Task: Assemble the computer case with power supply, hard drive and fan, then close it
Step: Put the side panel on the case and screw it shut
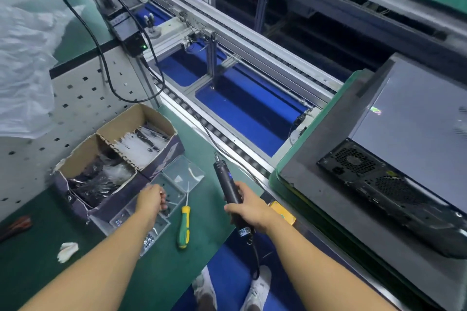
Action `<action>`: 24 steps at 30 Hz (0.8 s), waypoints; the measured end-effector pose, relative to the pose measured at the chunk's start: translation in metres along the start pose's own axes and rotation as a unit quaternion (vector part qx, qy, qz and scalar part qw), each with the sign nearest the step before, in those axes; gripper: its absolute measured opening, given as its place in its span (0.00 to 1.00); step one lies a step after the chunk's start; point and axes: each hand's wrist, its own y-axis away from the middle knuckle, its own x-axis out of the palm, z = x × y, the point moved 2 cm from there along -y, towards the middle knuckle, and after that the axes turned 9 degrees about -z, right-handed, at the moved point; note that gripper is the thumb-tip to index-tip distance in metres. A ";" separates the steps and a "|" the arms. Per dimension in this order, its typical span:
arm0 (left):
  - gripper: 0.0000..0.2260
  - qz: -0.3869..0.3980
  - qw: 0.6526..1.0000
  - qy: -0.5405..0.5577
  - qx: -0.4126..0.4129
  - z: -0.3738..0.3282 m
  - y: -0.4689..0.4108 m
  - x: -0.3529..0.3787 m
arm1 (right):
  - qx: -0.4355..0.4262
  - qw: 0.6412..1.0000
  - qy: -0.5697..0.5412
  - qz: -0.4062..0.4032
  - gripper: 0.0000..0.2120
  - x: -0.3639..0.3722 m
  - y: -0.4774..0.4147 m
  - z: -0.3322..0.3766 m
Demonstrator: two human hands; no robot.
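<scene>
The computer case lies on its side on a green pallet at the right, its grey side panel on top and the power supply's rear grille facing me. My right hand grips a black electric screwdriver, bit pointing away, left of the case. My left hand reaches with curled fingers into a clear plastic screw tray on the green bench; whether it holds a screw is hidden.
A green-and-yellow hand screwdriver lies between my hands. A cardboard box of bagged parts sits behind the trays. The conveyor rails run diagonally past the bench. A white plastic bag is at far left, a yellow block by my right wrist.
</scene>
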 end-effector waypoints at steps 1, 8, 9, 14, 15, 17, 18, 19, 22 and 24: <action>0.10 -0.004 1.000 -0.011 -0.009 0.004 -0.001 0.001 | 0.004 1.000 0.010 0.002 0.33 0.001 0.001 -0.002; 0.13 -0.031 0.987 -0.149 0.048 0.011 -0.005 0.007 | 0.014 0.998 0.054 0.017 0.32 0.003 0.004 -0.007; 0.13 -0.052 0.976 -0.195 0.078 0.009 -0.003 0.005 | 0.012 0.998 0.056 0.018 0.32 0.003 0.004 -0.006; 0.09 0.025 0.999 0.009 0.038 -0.006 0.009 0.013 | -0.011 0.998 0.056 0.028 0.33 0.000 0.008 0.000; 0.09 0.078 0.993 0.090 -0.001 -0.012 0.014 0.020 | -0.019 0.998 0.055 0.035 0.34 -0.001 0.009 0.003; 0.09 0.150 0.970 0.185 -0.050 -0.023 0.022 0.035 | -0.032 0.996 0.061 0.048 0.32 -0.004 0.010 0.007; 0.09 0.173 0.961 0.208 -0.064 -0.028 0.027 0.043 | -0.036 0.996 0.069 0.053 0.31 -0.006 0.011 0.009; 0.09 0.191 0.952 0.226 -0.074 -0.033 0.032 0.051 | -0.041 0.994 0.080 0.056 0.32 -0.008 0.012 0.011; 0.09 0.219 0.936 0.259 -0.092 -0.040 0.043 0.068 | -0.051 0.990 0.114 0.062 0.36 -0.014 0.017 0.015; 0.10 0.223 0.934 0.260 -0.098 -0.041 0.046 0.075 | -0.056 0.989 0.124 0.061 0.36 -0.019 0.020 0.017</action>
